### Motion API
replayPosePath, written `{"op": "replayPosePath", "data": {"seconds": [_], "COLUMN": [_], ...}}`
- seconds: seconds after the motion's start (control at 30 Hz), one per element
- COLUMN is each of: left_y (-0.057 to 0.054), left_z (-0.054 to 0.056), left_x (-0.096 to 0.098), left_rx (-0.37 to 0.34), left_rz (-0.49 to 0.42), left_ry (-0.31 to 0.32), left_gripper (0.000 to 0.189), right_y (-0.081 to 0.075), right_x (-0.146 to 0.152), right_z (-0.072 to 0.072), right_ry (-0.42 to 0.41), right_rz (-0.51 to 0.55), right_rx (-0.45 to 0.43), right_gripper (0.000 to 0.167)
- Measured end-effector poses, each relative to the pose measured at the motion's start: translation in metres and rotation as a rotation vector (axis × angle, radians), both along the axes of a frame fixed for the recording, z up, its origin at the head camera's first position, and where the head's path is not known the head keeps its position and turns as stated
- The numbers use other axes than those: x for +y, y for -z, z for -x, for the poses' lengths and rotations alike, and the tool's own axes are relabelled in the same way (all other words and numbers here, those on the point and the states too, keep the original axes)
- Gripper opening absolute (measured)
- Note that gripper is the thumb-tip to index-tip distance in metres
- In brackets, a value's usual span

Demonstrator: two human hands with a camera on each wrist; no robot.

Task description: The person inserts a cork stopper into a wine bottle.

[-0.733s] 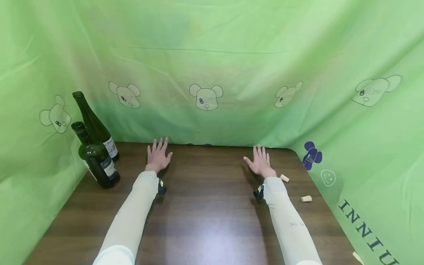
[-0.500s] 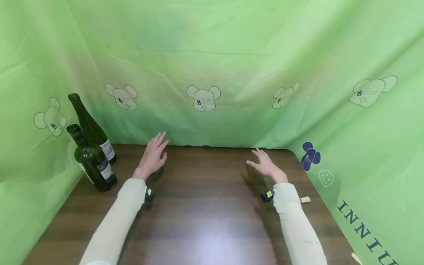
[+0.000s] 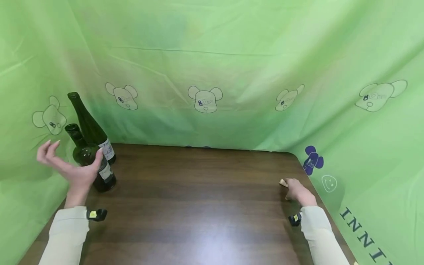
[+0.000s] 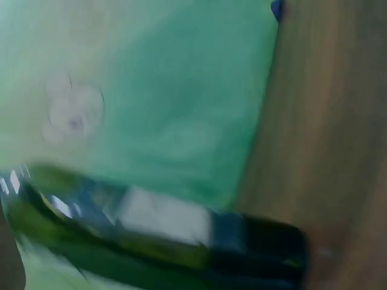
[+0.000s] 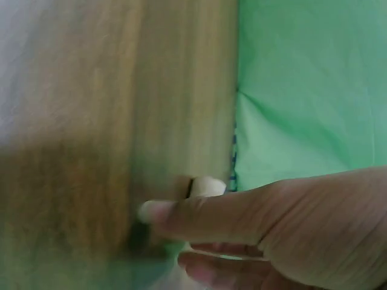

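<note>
In the head view my left hand (image 3: pixel 77 175) is raised in front of a shorter dark green wine bottle (image 3: pixel 87 154), its fingers spread and bent, its thumb overlapping the bottle. The hand appears apart from the glass. The left wrist view has that labelled bottle (image 4: pixel 260 241) lengthwise, blurred. Behind it stands a taller green wine bottle (image 3: pixel 87 117). Over at the right, my right hand (image 3: pixel 299 193) reaches down by a cork (image 3: pixel 283 183) on the table. In the right wrist view the cork (image 5: pixel 207 186) shows beyond the thumb, with a gap between thumb and fingers.
The brown wooden table (image 3: pixel 198 191) meets a green printed cloth (image 3: pixel 205 55) at its back and sides. A pale piece, perhaps another cork (image 3: pixel 356 263), is cut off at the lower right edge.
Both hands have lifted from the table's back edge. The left moved left to the shorter bottle, the right moved right and nearer to the cork. A second cork is now hidden.
</note>
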State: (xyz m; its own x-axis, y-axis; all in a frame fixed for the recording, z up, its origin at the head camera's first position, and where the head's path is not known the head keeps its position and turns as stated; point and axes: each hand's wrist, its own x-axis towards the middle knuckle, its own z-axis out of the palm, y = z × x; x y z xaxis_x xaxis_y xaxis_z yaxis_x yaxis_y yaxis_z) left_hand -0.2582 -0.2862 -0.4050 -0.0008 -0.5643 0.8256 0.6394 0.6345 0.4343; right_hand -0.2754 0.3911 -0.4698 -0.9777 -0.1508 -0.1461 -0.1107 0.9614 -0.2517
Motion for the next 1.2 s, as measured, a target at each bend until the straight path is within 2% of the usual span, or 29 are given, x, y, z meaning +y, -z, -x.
{"op": "replayPosePath", "data": {"seconds": [0.07,0.17,0.23,0.3,0.4,0.53,0.63,0.73,0.83,0.93,1.07,1.13,1.2], "left_y": [0.014,0.04,0.057,0.07,0.082,0.086,0.087,0.086,0.078,0.063,0.039,0.031,0.027], "left_z": [-0.008,-0.014,-0.014,-0.011,-0.006,0.003,0.011,0.019,0.027,0.034,0.037,0.037,0.037], "left_x": [-0.012,-0.027,-0.037,-0.046,-0.057,-0.065,-0.066,-0.058,-0.041,-0.01,0.046,0.074,0.099], "left_rx": [-0.119,-0.375,-0.575,-0.724,-0.892,-1.009,-1.012,-0.938,-0.884,-0.836,-0.732,-0.682,-0.66], "left_rz": [-0.071,-0.148,-0.189,-0.212,-0.2,-0.212,-0.243,-0.234,-0.202,-0.156,-0.028,0.04,0.099], "left_ry": [0.049,0.148,0.216,0.275,0.318,0.315,0.318,0.353,0.413,0.493,0.634,0.706,0.782], "left_gripper": [0.082,0.096,0.101,0.101,0.099,0.08,0.066,0.061,0.056,0.057,0.051,0.042,0.036], "right_y": [0.006,0.013,0.016,0.018,0.023,0.028,0.027,0.021,0.012,-0.004,-0.035,-0.053,-0.074], "right_x": [0.002,0.001,-0.001,-0.001,-0.002,-0.003,-0.008,-0.016,-0.029,-0.047,-0.074,-0.089,-0.106], "right_z": [0.0,0.002,0.004,0.007,0.008,0.008,0.01,0.013,0.015,0.019,0.022,0.02,0.016], "right_ry": [-0.012,-0.011,0.019,0.055,0.1,0.116,0.111,0.103,0.08,0.043,-0.009,-0.041,-0.073], "right_rz": [0.023,0.02,0.008,0.002,0.023,0.063,0.087,0.118,0.171,0.268,0.415,0.465,0.514], "right_rx": [0.011,0.054,0.086,0.116,0.158,0.216,0.254,0.271,0.302,0.355,0.409,0.426,0.426], "right_gripper": [0.033,0.023,0.025,0.03,0.037,0.035,0.019,0.013,0.01,0.01,0.026,0.029,0.03]}}
